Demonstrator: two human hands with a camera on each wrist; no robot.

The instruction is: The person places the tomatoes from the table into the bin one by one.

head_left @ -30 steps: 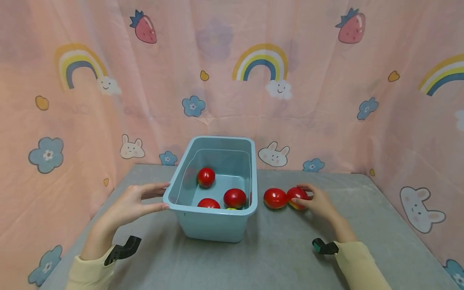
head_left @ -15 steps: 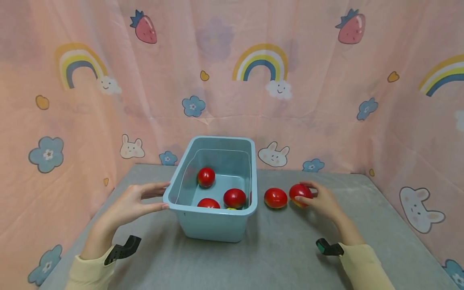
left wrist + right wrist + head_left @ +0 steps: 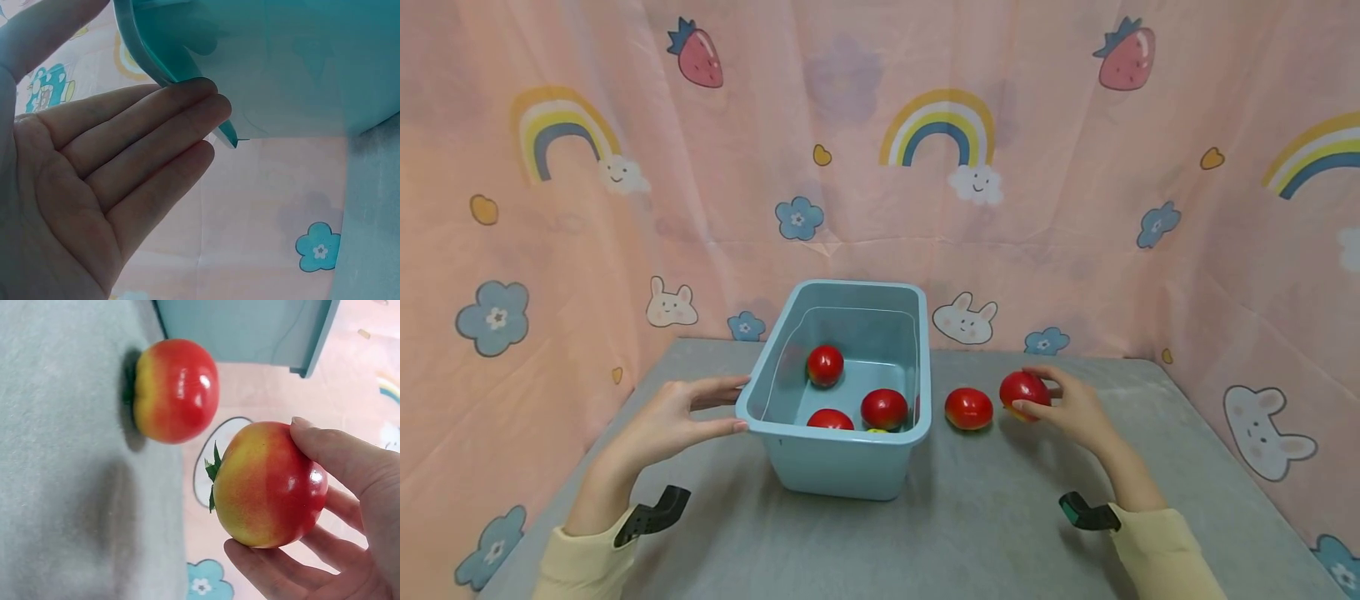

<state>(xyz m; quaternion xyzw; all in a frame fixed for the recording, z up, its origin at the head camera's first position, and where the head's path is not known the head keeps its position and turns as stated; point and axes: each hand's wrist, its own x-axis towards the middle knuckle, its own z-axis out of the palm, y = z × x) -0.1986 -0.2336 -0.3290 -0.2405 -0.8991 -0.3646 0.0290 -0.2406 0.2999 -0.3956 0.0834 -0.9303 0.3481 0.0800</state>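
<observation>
A red and yellow tomato (image 3: 269, 484) with green leaves is held by my right hand (image 3: 1078, 414), thumb on one side and fingers on the other. In the right wrist view it hangs above the table, leaves facing down. A second tomato (image 3: 968, 409) sits on the table between that hand and the light blue bin (image 3: 842, 462). Straight fingers of my left hand (image 3: 662, 429) touch the bin's rim near its front left corner; the left wrist view shows the palm (image 3: 69, 194) facing the bin. Inside lie several tomatoes, among them one at the back (image 3: 825, 366).
The grey table (image 3: 985, 533) ends at a pink patterned curtain (image 3: 880, 208) behind and at both sides. The bin's high walls stand left of the loose tomato. Part of the bin's contents is hidden behind its front wall.
My right hand has lifted its tomato off the table and drawn it slightly right and upward, apart from the other tomato. The left hand and the bin have stayed put.
</observation>
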